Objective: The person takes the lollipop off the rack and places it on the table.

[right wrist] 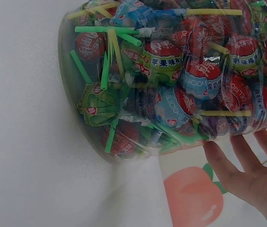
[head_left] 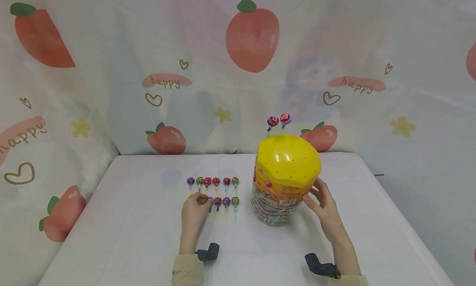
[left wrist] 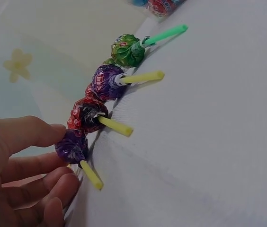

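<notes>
My left hand [head_left: 195,210] pinches the wrapped head of a purple lollipop [left wrist: 72,147] between thumb and finger, at the left end of the front row. Its yellow stick points away from the fingers in the left wrist view. Beside it in that row lie a dark red lollipop [head_left: 217,202], another purple one [head_left: 226,202] and a green one [head_left: 235,201]. On the right, my right hand [head_left: 324,209] touches the side of a clear jar [right wrist: 171,99] full of lollipops, its fingers extended. The jar has a yellow domed lid [head_left: 288,160] with small holes.
Two lollipops [head_left: 285,119] stand upright in the lid's far edge. Behind the front row lies a second row of several lollipops [head_left: 216,181] on the white table [head_left: 130,220]. A fruit-patterned cloth [head_left: 208,38] hangs behind the table.
</notes>
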Demonstrator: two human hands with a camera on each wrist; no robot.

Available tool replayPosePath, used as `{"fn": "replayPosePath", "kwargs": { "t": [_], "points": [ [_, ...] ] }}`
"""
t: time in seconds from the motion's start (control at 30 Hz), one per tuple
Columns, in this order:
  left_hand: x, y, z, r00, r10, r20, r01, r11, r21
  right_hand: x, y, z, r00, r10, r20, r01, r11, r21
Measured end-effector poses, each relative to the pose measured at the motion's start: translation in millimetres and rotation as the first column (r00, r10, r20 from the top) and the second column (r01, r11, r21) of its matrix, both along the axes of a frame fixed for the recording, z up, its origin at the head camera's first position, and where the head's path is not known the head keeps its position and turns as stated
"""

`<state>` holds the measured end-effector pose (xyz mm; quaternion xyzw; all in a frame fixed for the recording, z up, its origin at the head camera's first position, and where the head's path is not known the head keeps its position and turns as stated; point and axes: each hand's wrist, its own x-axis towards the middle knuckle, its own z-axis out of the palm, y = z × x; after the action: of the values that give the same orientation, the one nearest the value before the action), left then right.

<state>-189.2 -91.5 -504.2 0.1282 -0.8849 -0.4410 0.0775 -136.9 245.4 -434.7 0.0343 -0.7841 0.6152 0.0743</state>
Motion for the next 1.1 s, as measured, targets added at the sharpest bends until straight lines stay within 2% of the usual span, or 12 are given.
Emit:
{"fn": "replayPosePath", "kwargs": {
  "t": [0.3, 0.7, 0.87, 1.1],
  "points": [
    [1.2, -0.1, 4.2, 0.999, 0.016, -0.028, -0.016, 1.000, -0.007, 0.2, 0.3, 1.4, 1.000, 0.005, 0.007, -0.005, 1.000, -0.005],
    [5.5, 5.2, 27.5, 0.988, 0.053, -0.142, -0.049, 0.998, 0.030, 0.5, 0.9, 1.2, 1.000, 0.007, -0.001, -0.007, 1.000, -0.003],
    [8.1, 9.0, 39.1, 0.987, 0.037, -0.158, -0.031, 0.999, 0.040, 0.0, 1.2, 0.9, 1.000, 0.013, -0.002, -0.013, 1.000, -0.007],
    [12.8, 13.8, 54.2, 0.972, -0.015, -0.236, 0.028, 0.998, 0.055, 0.0, 0.3, 1.1, 1.000, 0.013, 0.002, -0.013, 1.000, -0.006]
  ]
}}
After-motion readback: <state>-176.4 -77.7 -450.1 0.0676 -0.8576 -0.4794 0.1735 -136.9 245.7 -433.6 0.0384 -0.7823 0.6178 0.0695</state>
